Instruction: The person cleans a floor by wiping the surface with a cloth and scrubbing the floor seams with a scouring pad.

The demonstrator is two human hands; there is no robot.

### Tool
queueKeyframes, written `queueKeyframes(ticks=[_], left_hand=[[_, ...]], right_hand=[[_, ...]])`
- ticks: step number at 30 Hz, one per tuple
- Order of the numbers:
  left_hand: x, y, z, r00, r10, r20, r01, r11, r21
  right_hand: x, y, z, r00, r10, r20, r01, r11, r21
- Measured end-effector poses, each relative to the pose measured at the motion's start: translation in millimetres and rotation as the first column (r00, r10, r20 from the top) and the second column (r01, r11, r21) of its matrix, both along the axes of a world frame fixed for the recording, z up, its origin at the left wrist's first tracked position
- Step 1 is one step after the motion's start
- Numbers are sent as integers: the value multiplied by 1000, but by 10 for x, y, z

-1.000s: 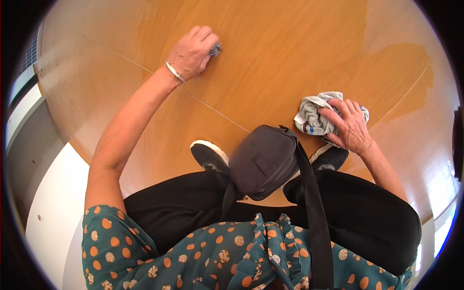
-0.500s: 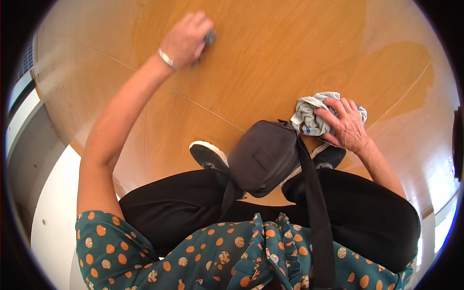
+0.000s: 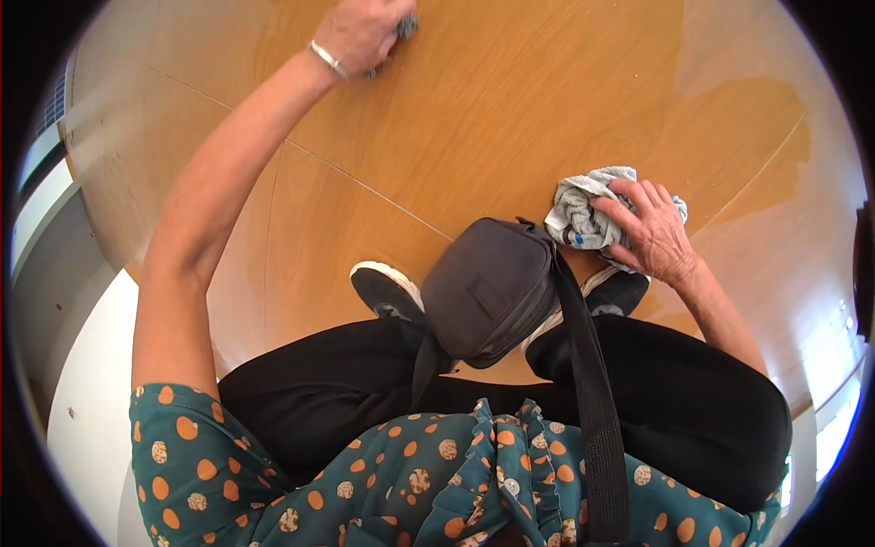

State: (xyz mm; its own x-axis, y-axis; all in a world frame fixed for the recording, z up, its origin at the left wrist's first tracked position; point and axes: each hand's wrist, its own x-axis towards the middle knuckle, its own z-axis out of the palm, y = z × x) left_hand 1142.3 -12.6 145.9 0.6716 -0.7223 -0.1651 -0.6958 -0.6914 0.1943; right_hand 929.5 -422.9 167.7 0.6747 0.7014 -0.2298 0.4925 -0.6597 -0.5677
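Two hand-held items at a wood-grained floor (image 3: 474, 109). At left, the left hand (image 3: 362, 35) closes around a grey scrubber (image 3: 407, 25), partly hidden, its axis slanting upper right. Centre: dark bag (image 3: 488, 292). At right, the right hand (image 3: 654, 235), fingers curved, grips a bunched cloth (image 3: 581, 210), longest crosswise, on the floor.

Wood-grain floor (image 3: 492, 118) here, darker patch (image 3: 756, 137) toward its right edge!
There's the crumpled grey cloth (image 3: 579, 216) on that side, dark shoes (image 3: 383, 290) planted nearby.
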Motion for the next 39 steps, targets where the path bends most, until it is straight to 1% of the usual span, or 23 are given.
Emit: queueKeyframes(ticks=[1,3,4,8,11,12,13,15,16,18,20,21,22,23,25,26,28,29,33,34,36,38,39], left_hand=[[-161,67,-2,1000,1,7,-1,1000,-2],[-678,342,-104,986,-154,69,157,987,-32],[-810,383,-63,987,-151,50,153,988,-32],[-505,219,-65,990,-123,66,131,984,-124],[-150,100,-49,1000,-7,14,7,1000,-5],[-59,42,-2,968,218,-122,-226,973,-51],[36,-13,35,870,416,-265,-448,892,-69],[147,-59,24,494,678,-545,-804,594,9],[190,35,-31,493,677,-546,-803,596,14],[220,470,-185,453,481,-751,-890,295,-348],[329,717,-225,513,213,-832,-824,-148,-546],[119,558,-3,519,212,-828,-822,-143,-552],[-293,421,214,559,481,-675,-812,154,-562],[-523,310,384,611,665,-429,-782,427,-453],[-702,580,-106,767,627,-136,-588,601,-542],[-690,616,-166,765,629,-137,-588,597,-545],[-733,674,-243,763,644,54,-542,682,-491],[-761,713,-211,761,647,44,-551,681,-483],[-531,850,186,946,297,130,-249,922,-297],[-502,832,276,947,295,128,-247,922,-298],[-515,814,463,990,-5,140,17,996,-85],[-552,813,561,952,-294,91,282,951,124],[-539,822,527,953,-290,92,278,953,124]], right_hand=[[-11,-9,5,1000,-20,11,20,1000,-6],[-111,-1,26,997,-71,6,71,997,-11],[-145,11,26,996,-85,2,85,996,-11],[-86,58,11,997,-56,-47,54,997,-48],[-100,57,13,999,-34,6,34,999,-28],[-104,55,11,999,-32,31,33,999,-23],[-106,54,8,998,-33,54,34,999,-19],[-109,49,1,997,-33,74,34,999,-10],[-107,45,-3,997,-37,73,37,999,-6],[-100,37,-8,997,-50,64,50,999,-2],[-115,5,-12,996,-57,66,58,998,-8],[-114,4,-16,996,-57,63,58,998,-10],[-112,14,-21,997,-56,59,57,998,-11],[-106,25,-26,997,-53,53,54,998,-13],[-79,29,-22,997,-48,55,49,999,-10],[-59,25,-24,997,-46,56,47,999,-10],[-82,24,-24,998,-42,40,42,999,-7],[-114,26,-19,999,-38,27,39,999,-6],[-81,13,-33,999,-35,18,35,999,-16],[-74,10,-40,999,-37,16,37,999,-17],[-90,10,-39,999,-40,-5,40,999,-21],[-84,14,-36,999,-34,-24,33,999,-24],[-68,16,-40,999,-30,-23,30,999,-24]])
